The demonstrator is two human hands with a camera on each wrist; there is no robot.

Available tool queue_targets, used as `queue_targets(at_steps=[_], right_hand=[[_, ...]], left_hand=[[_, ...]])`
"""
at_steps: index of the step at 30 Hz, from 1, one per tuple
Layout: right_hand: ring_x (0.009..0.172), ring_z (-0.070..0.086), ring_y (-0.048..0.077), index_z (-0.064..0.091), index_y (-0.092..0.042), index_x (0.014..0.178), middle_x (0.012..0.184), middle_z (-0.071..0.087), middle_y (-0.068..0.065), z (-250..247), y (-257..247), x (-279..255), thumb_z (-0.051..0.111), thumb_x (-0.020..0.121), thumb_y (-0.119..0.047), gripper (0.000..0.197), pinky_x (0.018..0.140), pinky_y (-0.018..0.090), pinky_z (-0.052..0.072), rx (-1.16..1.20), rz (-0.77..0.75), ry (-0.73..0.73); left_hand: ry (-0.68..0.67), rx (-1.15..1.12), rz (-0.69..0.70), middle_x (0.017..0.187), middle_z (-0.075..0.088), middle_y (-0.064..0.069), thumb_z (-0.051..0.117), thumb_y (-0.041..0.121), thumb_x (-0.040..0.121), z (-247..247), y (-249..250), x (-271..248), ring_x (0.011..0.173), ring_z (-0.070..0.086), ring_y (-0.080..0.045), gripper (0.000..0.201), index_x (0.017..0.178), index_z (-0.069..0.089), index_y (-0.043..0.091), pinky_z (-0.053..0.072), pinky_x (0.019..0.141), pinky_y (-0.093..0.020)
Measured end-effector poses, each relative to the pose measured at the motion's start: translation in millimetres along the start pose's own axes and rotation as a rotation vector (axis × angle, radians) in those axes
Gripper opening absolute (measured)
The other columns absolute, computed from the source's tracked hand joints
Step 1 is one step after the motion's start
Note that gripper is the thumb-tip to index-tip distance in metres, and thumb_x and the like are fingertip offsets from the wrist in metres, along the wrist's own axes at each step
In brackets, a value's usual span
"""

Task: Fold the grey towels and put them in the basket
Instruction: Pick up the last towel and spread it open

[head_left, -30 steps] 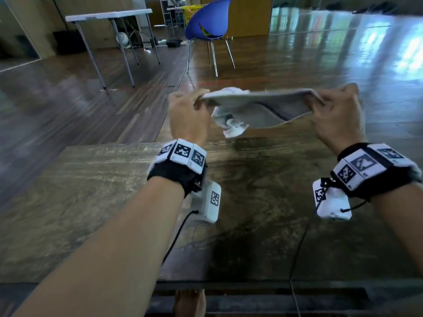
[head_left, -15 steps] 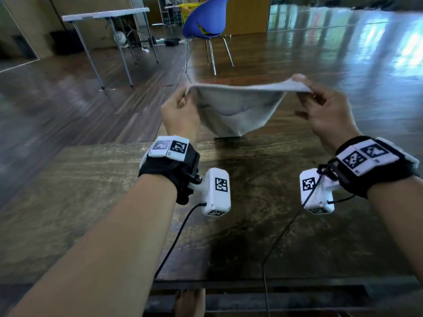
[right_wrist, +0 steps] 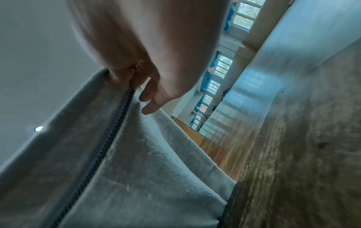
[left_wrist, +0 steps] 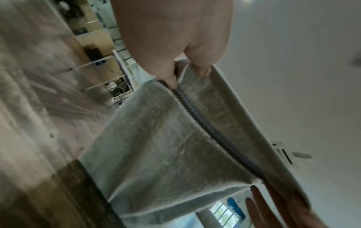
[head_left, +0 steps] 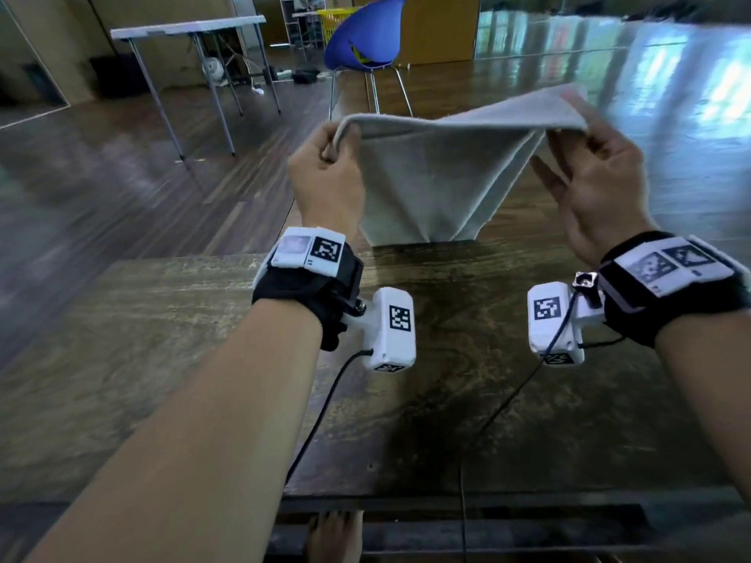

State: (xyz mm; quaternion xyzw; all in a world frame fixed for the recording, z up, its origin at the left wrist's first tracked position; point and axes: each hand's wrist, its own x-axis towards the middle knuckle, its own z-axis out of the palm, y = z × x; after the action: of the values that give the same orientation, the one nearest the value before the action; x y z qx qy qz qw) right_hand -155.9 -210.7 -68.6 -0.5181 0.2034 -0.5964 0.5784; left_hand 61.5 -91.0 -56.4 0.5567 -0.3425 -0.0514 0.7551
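Observation:
A grey towel (head_left: 426, 184) hangs in the air over the far edge of the wooden table (head_left: 122, 339), stretched between both hands. My left hand (head_left: 333, 152) pinches its left top corner, and my right hand (head_left: 569, 132) pinches the right top corner with the other fingers spread loosely below. The towel sags in a doubled fold, its lower end just reaching the table's far edge. In the left wrist view the towel (left_wrist: 156, 146) shows a dark stitched band running from my left hand (left_wrist: 183, 75). In the right wrist view my right hand (right_wrist: 129, 80) holds the towel (right_wrist: 136, 169) at that band. No basket shows near the table.
Behind the table stands a blue chair (head_left: 365, 38) on a shiny wooden floor. A white folding table (head_left: 187, 28) is at the back left, with a yellow crate (head_left: 337, 18) far behind the chair. Cables from the wrist cameras hang over the table's near edge.
The towel has opened from a flat bundle held level into a sagging fold hanging down. Both hands have risen and drawn apart, the right one higher.

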Motion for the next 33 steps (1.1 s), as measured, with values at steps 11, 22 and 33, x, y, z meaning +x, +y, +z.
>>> queue_targets(at_steps=[11, 22, 33], right_hand=[[0.096, 0.070, 0.011, 0.079, -0.036, 0.104, 0.106, 0.074, -0.004, -26.9, 25.0, 16.1, 0.063, 0.096, -0.014, 0.027, 0.085, 0.025, 0.054, -0.149, -0.028, 0.044], [0.125, 0.056, 0.014, 0.072, -0.004, 0.121, 0.126, 0.068, 0.007, -94.4, 14.2, -49.7, 0.063, 0.096, -0.008, 0.027, 0.107, 0.024, 0.038, -1.193, 0.050, -0.507], [0.060, 0.053, 0.012, 0.071, -0.001, 0.077, 0.062, 0.058, 0.001, -123.7, -50.3, -130.5, 0.061, 0.094, -0.025, 0.031, 0.061, 0.029, 0.040, -1.055, 0.232, -0.587]], left_hand=[[-0.174, 0.365, 0.132, 0.068, 0.056, 0.004, 0.065, 0.014, 0.092, -11.8, -16.7, -13.1, 0.061, 0.043, -0.006, 0.012, 0.093, 0.076, 0.009, 0.035, 0.058, -0.019], [-0.629, 1.032, -0.087, 0.053, 0.046, -0.010, 0.056, -0.003, 0.083, -65.7, -45.7, -50.0, 0.060, 0.043, -0.028, 0.036, 0.050, 0.047, 0.006, 0.028, 0.055, -0.034], [-1.034, 0.842, -0.357, 0.083, 0.066, -0.011, 0.061, 0.031, 0.097, -105.7, -0.3, -91.0, 0.073, 0.062, -0.021, 0.029, 0.087, 0.067, 0.003, 0.053, 0.066, -0.032]])
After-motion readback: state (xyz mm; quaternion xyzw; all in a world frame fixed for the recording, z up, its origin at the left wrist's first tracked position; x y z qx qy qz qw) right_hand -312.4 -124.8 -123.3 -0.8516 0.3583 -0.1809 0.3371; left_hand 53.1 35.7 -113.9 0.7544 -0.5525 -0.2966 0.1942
